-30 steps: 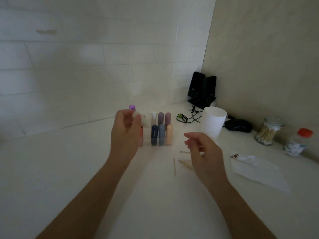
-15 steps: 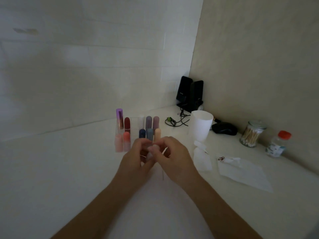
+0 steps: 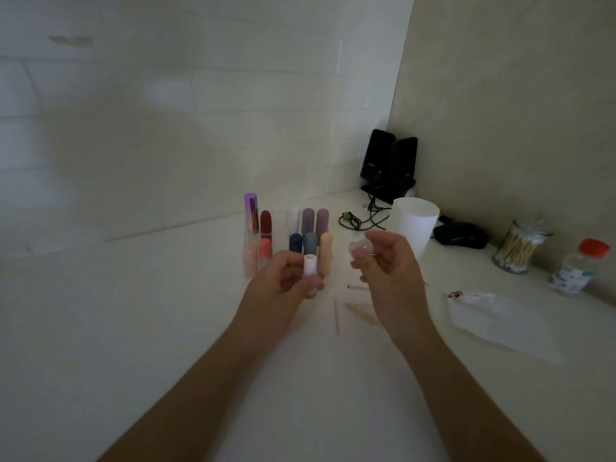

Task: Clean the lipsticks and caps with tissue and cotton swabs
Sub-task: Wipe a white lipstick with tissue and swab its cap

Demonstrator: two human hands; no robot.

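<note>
My left hand [image 3: 286,278] grips a white lipstick tube [image 3: 309,265], held upright above the white table. My right hand [image 3: 386,261] pinches its pale cap [image 3: 359,247] a short way to the right, apart from the tube. Behind my hands a clear organiser [image 3: 286,238] holds several lipsticks in purple, dark red, blue, grey and peach. Used cotton swabs [image 3: 337,316] lie on the table under my right hand. A tissue [image 3: 500,321] with a red smear lies flat at the right.
A white cup [image 3: 415,225] stands behind my right hand. A glass jar of cotton swabs [image 3: 516,248] and a small red-capped bottle [image 3: 578,268] stand along the right wall. Black speakers [image 3: 388,165], cables and a black mouse [image 3: 461,235] fill the corner.
My hands were together on the white lipstick half a second ago. They have drawn apart, the cap coming off in my right hand while the tube stays in my left.
</note>
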